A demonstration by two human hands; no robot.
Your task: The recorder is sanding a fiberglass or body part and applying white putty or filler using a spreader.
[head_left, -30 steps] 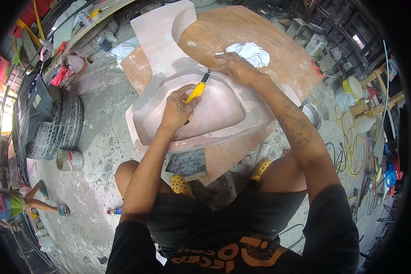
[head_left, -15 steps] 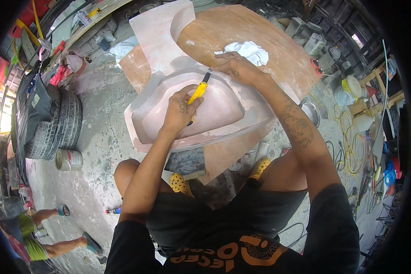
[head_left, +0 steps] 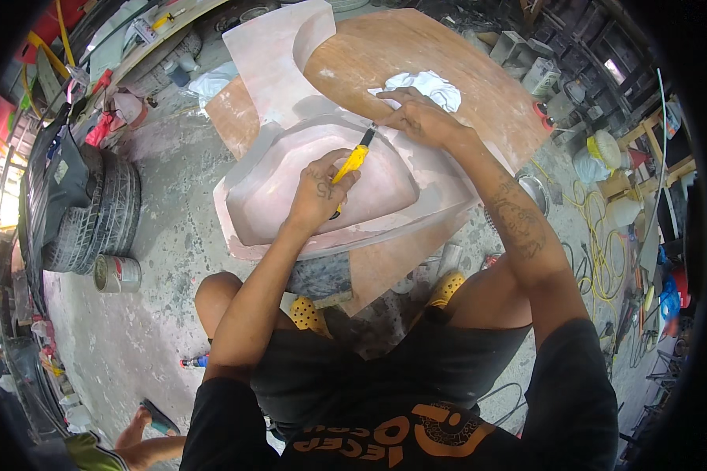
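Note:
My left hand (head_left: 322,188) is closed around a yellow utility knife (head_left: 351,165), its dark front end angled up and to the right. The knife's tip meets the upper rim of a pale pink, basin-like molded piece (head_left: 279,182), just beside the fingertips of my right hand (head_left: 416,118). That hand has its fingers apart and bent over the rim; whether they touch the tip is hard to tell. The piece lies on a brown wooden board (head_left: 495,94), with a crumpled white cloth (head_left: 440,85) behind my right hand.
Stacked tires (head_left: 110,212) and a metal can (head_left: 118,274) stand at the left. Yellow cords (head_left: 605,259), a round bowl (head_left: 536,188) and scattered containers lie at the right. Another person's legs (head_left: 145,451) show at the lower left. My knees and yellow clogs (head_left: 448,286) are below the board.
My left hand and the knife have shifted slightly right along the rim, as has my right hand. The other person's legs have moved from the left edge down toward the bottom.

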